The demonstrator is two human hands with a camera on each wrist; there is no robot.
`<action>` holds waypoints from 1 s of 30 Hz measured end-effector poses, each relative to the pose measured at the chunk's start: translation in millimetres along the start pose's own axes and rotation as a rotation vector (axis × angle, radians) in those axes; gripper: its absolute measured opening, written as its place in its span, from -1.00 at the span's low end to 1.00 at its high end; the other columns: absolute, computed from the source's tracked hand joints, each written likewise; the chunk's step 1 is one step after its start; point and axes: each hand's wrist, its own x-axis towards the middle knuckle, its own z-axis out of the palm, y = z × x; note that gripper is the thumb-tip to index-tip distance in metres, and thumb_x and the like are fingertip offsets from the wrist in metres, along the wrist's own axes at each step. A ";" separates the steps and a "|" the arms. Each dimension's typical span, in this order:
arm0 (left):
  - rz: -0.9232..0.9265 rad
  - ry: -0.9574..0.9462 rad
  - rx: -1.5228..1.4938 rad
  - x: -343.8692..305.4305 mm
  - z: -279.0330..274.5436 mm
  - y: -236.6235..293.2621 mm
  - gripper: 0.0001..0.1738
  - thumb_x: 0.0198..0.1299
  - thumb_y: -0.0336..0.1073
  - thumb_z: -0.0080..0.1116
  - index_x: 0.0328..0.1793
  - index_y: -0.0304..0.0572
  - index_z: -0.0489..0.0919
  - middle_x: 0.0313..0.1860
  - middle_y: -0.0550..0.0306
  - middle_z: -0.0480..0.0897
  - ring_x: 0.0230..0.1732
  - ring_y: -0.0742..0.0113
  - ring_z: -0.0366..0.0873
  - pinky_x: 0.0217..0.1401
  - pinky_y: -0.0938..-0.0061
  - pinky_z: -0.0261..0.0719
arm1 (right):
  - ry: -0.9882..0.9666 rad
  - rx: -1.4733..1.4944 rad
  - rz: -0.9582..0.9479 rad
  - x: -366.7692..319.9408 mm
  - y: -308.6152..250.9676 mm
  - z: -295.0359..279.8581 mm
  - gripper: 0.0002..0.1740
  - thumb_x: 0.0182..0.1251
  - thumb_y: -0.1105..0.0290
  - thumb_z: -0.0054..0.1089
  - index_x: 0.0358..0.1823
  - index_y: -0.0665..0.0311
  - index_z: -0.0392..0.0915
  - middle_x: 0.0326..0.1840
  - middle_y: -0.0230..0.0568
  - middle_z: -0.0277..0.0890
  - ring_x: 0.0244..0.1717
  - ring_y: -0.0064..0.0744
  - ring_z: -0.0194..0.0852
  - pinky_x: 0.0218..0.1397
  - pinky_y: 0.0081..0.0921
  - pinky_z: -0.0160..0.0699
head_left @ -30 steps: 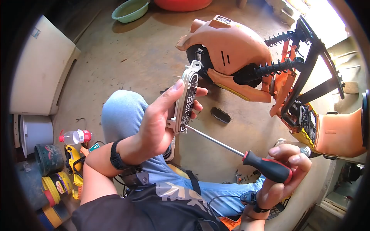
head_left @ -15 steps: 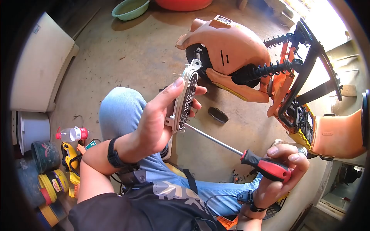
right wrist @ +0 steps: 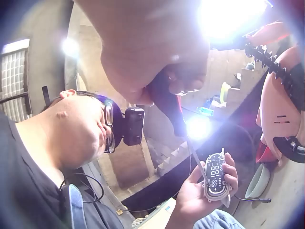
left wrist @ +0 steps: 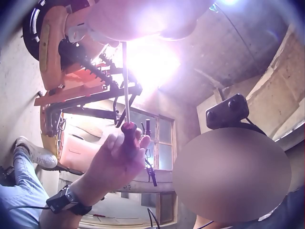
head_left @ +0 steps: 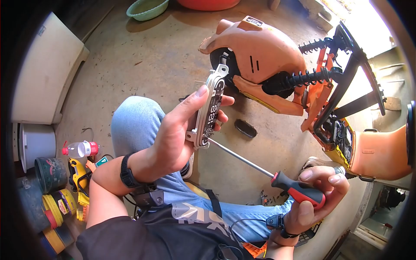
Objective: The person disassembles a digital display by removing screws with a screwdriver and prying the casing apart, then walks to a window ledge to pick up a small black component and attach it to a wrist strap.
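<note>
My left hand (head_left: 182,130) grips a slim grey display panel (head_left: 209,112) with dark digits on its face, held upright above my knee; the panel (right wrist: 215,175) also shows in the right wrist view. My right hand (head_left: 314,195) holds a screwdriver by its red and black handle (head_left: 299,190). The long metal shaft (head_left: 240,158) runs up and left, and its tip meets the panel's lower end. In the left wrist view the shaft (left wrist: 126,81) points up at the panel, with the right hand (left wrist: 116,160) round the handle.
An orange scooter body (head_left: 260,56) with black springs and frame lies on the concrete floor ahead. A small black oval part (head_left: 245,128) lies on the floor near it. A bottle (head_left: 80,149), a yellow tool (head_left: 78,173), tape rolls and a tin sit at my left.
The right hand has shifted its fingers slightly on the screwdriver handle, and the handle sits a little lower. The panel and left hand stay almost still.
</note>
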 end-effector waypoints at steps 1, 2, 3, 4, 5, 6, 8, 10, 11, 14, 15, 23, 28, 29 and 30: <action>0.000 0.000 0.000 0.0 -0.3 -0.1 -0.49 0.55 0.03 -0.12 0.36 -0.20 0.42 0.19 -0.10 0.62 -0.01 0.34 0.64 0.02 0.46 0.67 | 0.000 0.000 0.000 0.0 -0.2 0.7 -0.28 0.17 0.06 0.51 0.17 0.10 0.20 -0.16 0.06 0.55 -0.33 -0.43 0.45 -0.22 -0.57 0.38; 0.001 -0.002 0.001 0.2 -0.7 0.0 -0.49 0.55 0.03 -0.12 0.36 -0.20 0.41 0.19 -0.11 0.62 -0.01 0.34 0.64 0.02 0.45 0.67 | 0.001 -0.005 0.002 0.3 -0.8 1.6 -0.27 0.17 0.03 0.51 0.17 0.11 0.20 -0.17 0.06 0.55 -0.34 -0.43 0.45 -0.23 -0.58 0.38; 0.002 -0.004 0.002 0.3 -1.0 0.1 -0.49 0.55 0.04 -0.12 0.36 -0.20 0.41 0.19 -0.11 0.62 -0.01 0.34 0.64 0.02 0.45 0.67 | 0.003 -0.009 0.003 0.8 -1.0 2.3 -0.26 0.18 0.00 0.51 0.17 0.11 0.20 -0.17 0.05 0.55 -0.35 -0.44 0.44 -0.24 -0.59 0.38; 0.002 -0.004 0.002 0.2 -0.9 0.4 -0.49 0.55 0.04 -0.12 0.36 -0.20 0.41 0.19 -0.11 0.62 -0.01 0.34 0.64 0.02 0.45 0.67 | 0.003 -0.009 0.003 1.1 -0.1 2.0 -0.26 0.18 0.00 0.51 0.17 0.11 0.20 -0.17 0.05 0.55 -0.35 -0.44 0.44 -0.24 -0.59 0.38; 0.002 -0.005 0.002 -0.1 -0.4 0.6 -0.49 0.55 0.04 -0.12 0.37 -0.20 0.41 0.19 -0.11 0.62 -0.01 0.33 0.64 0.01 0.45 0.67 | 0.006 0.003 -0.002 1.4 1.5 1.1 -0.24 0.17 -0.04 0.51 0.17 0.11 0.20 -0.18 0.05 0.55 -0.34 -0.43 0.45 -0.26 -0.59 0.38; 0.001 -0.006 0.002 -0.3 -0.2 0.7 -0.49 0.55 0.03 -0.12 0.37 -0.20 0.40 0.18 -0.11 0.62 -0.01 0.33 0.64 0.01 0.45 0.67 | 0.009 0.014 -0.007 1.2 2.9 0.5 -0.22 0.16 -0.08 0.52 0.17 0.12 0.20 -0.18 0.04 0.55 -0.34 -0.43 0.45 -0.27 -0.59 0.38; -0.001 -0.009 0.001 0.1 -0.4 0.2 -0.49 0.55 0.03 -0.12 0.37 -0.20 0.40 0.18 -0.11 0.62 -0.01 0.33 0.64 0.02 0.45 0.66 | 0.036 0.008 0.012 -0.4 5.4 0.8 -0.19 0.14 -0.12 0.52 0.16 0.12 0.20 -0.19 0.03 0.55 -0.34 -0.43 0.47 -0.27 -0.58 0.41; -0.006 -0.009 0.001 0.4 -1.4 0.0 -0.49 0.55 0.03 -0.12 0.37 -0.20 0.40 0.18 -0.11 0.62 -0.01 0.33 0.64 0.02 0.45 0.66 | 0.062 0.004 0.035 -1.3 4.9 0.9 -0.17 0.12 -0.16 0.53 0.16 0.12 0.21 -0.19 0.03 0.55 -0.33 -0.43 0.48 -0.27 -0.57 0.44; -0.005 -0.018 0.002 1.0 -1.5 0.0 -0.48 0.55 0.03 -0.13 0.37 -0.20 0.40 0.18 -0.11 0.62 -0.01 0.32 0.63 0.02 0.45 0.66 | 0.051 -0.040 0.047 -0.4 2.4 0.3 -0.19 0.13 -0.14 0.53 0.16 0.12 0.21 -0.20 0.02 0.55 -0.32 -0.42 0.49 -0.25 -0.54 0.47; -0.005 -0.023 -0.001 0.6 -1.3 1.3 -0.48 0.55 0.03 -0.13 0.39 -0.20 0.39 0.18 -0.10 0.62 -0.01 0.31 0.63 0.03 0.45 0.65 | 0.015 -0.124 0.018 1.9 -1.6 1.5 -0.24 0.16 -0.07 0.52 0.16 0.11 0.22 -0.21 0.01 0.56 -0.29 -0.41 0.50 -0.22 -0.50 0.52; -0.003 -0.031 -0.012 0.9 -0.7 1.4 -0.47 0.55 0.04 -0.14 0.40 -0.20 0.39 0.18 -0.10 0.62 -0.01 0.31 0.62 0.04 0.44 0.64 | -0.007 -0.172 -0.035 3.6 -0.6 1.6 -0.27 0.18 -0.04 0.51 0.16 0.10 0.23 -0.21 0.01 0.56 -0.28 -0.40 0.51 -0.20 -0.49 0.53; -0.005 -0.016 0.020 0.0 -0.3 0.1 -0.47 0.55 0.05 -0.12 0.36 -0.22 0.44 0.21 -0.09 0.62 -0.01 0.32 0.63 0.03 0.45 0.62 | 0.066 -0.094 0.024 2.8 1.8 4.9 -0.28 0.35 -0.33 0.16 0.12 0.18 0.29 -0.24 0.03 0.57 -0.24 -0.32 0.52 -0.17 -0.42 0.55; 0.009 -0.012 0.027 1.2 -1.8 -0.4 -0.49 0.55 0.04 -0.12 0.34 -0.21 0.45 0.20 -0.10 0.62 -0.01 0.32 0.63 0.03 0.45 0.62 | 0.093 -0.190 0.097 3.9 -2.6 5.8 -0.29 0.29 -0.21 0.28 0.16 0.16 0.26 -0.21 0.00 0.55 -0.23 -0.35 0.49 -0.07 -0.41 0.51; 0.012 -0.014 0.031 1.3 -2.0 -0.5 -0.49 0.55 0.04 -0.12 0.34 -0.20 0.45 0.20 -0.10 0.62 -0.01 0.31 0.63 0.03 0.45 0.62 | 0.091 -0.204 0.058 4.4 -1.3 4.0 -0.30 0.26 -0.16 0.31 0.17 0.15 0.26 -0.19 -0.02 0.55 -0.23 -0.37 0.47 0.00 -0.39 0.49; 0.010 -0.012 0.033 1.2 -1.8 -0.3 -0.49 0.55 0.04 -0.12 0.34 -0.20 0.45 0.20 -0.10 0.62 -0.01 0.31 0.63 0.03 0.45 0.62 | 0.056 -0.193 -0.004 3.8 1.1 1.7 -0.32 0.20 -0.06 0.34 0.17 0.13 0.25 -0.16 -0.03 0.54 -0.21 -0.39 0.43 0.10 -0.36 0.43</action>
